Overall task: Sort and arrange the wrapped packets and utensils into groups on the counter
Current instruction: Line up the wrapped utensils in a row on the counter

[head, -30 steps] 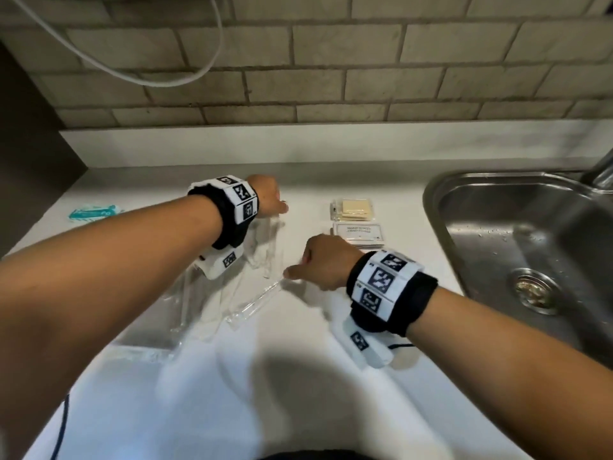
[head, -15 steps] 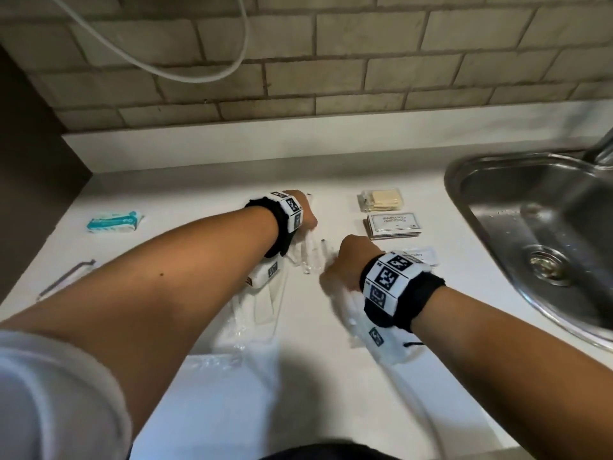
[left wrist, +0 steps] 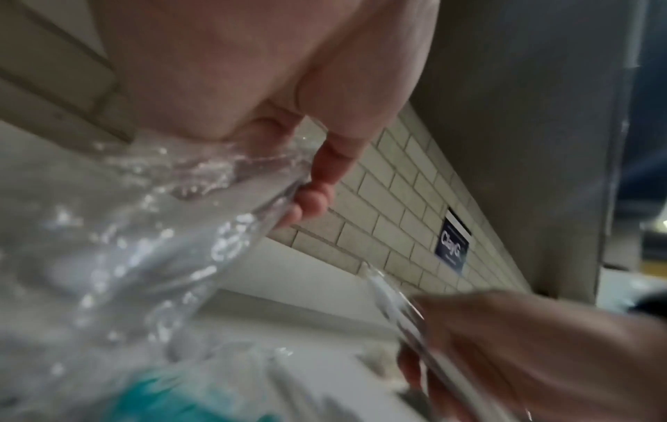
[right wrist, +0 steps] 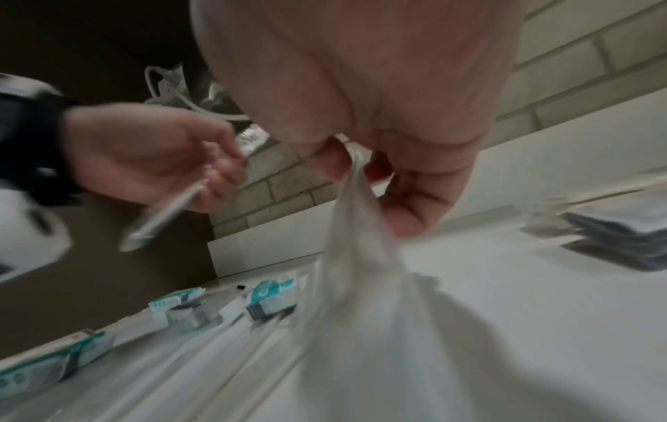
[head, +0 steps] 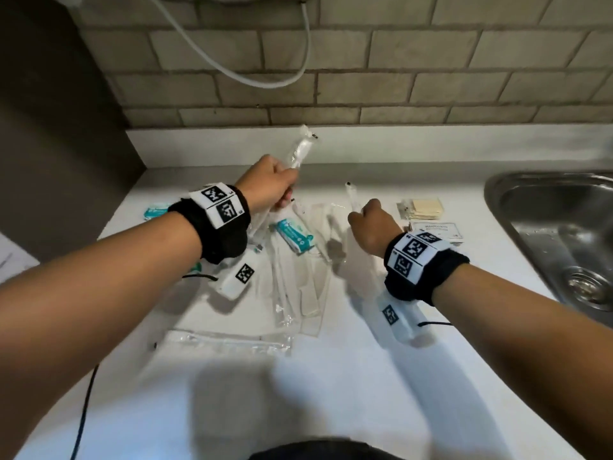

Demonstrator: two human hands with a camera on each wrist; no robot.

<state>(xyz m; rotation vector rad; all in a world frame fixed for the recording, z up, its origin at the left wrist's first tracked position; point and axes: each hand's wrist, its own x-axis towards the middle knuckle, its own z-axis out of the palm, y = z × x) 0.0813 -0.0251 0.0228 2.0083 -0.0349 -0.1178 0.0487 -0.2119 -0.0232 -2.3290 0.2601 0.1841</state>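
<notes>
The left hand point(head: 270, 187) is fisted round a clear-wrapped utensil point(head: 298, 151), raised over the back of the counter point(head: 331, 376); the right hand point(head: 371, 224) pinches another slim wrapped piece point(head: 352, 197) by its middle. Both look feather-light, with a stiff core inside slick, crinkly film, so I would grip the hard shaft, not the loose wrap. More clear sleeves point(head: 298, 287) and a teal packet point(head: 295, 235) lie mid-counter between the wrists.
</notes>
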